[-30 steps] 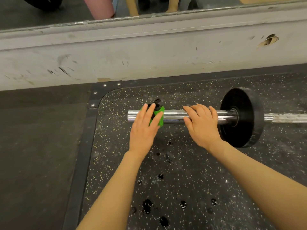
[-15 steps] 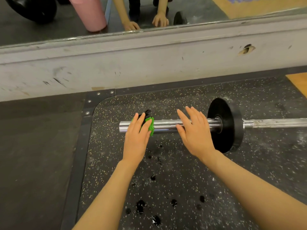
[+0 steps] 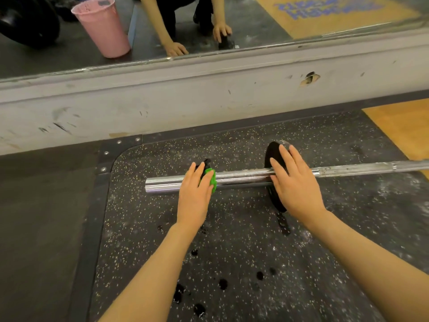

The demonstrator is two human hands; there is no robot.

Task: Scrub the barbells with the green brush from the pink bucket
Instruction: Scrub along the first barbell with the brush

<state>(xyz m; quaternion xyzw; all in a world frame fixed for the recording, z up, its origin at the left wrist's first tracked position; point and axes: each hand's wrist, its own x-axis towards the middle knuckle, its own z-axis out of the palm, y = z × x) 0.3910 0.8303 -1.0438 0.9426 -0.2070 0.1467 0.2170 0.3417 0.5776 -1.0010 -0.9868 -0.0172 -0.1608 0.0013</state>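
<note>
A barbell lies across the speckled rubber floor, its chrome sleeve [image 3: 241, 178] pointing left and its dull shaft [image 3: 359, 168] running off to the right. A small black plate [image 3: 271, 154] sits on the sleeve. My left hand [image 3: 193, 201] holds the green brush [image 3: 213, 181] against the sleeve near its left end, fingers laid over the brush and its black handle poking out past my fingertips. My right hand [image 3: 294, 184] lies flat with straight fingers over the plate and the bar. The pink bucket [image 3: 104, 29] shows only as a reflection in the mirror, upper left.
A scuffed grey wall base [image 3: 209, 101] runs just behind the barbell, with a mirror above it. Dark wet drops [image 3: 222, 284] dot the rubber mat near me. A metal-edged mat border [image 3: 104, 173] lies to the left and wooden flooring [image 3: 404, 126] to the right.
My right hand has slid right along the sleeve, from its middle onto the black plate. My left hand stays on the brush. My view has tilted up, showing more of the mirror.
</note>
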